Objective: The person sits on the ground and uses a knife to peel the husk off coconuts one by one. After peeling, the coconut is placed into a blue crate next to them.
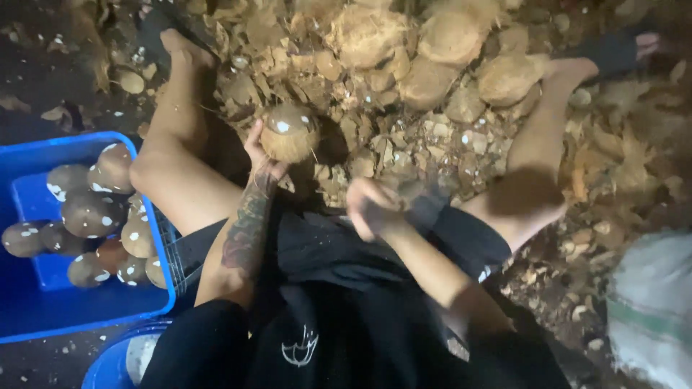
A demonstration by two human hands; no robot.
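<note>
My left hand (pixel 261 160) holds up a round brown coconut (pixel 290 132) with white chipped patches, gripping it from below and the left. My right hand (pixel 373 207) is closed around a dark tool (pixel 425 198) that is blurred by motion, just right of and below the coconut. I sit with both bare legs spread, in dark shorts, and the hands work between my knees over a litter of shell chips.
A blue crate (pixel 43 306) at the left holds several peeled coconuts. Unpeeled husked coconuts (pixel 450 39) pile up at the far side. Shell chips and husk cover the ground. A white sack (pixel 652 302) lies at the right, a blue tub (pixel 108 367) at the bottom left.
</note>
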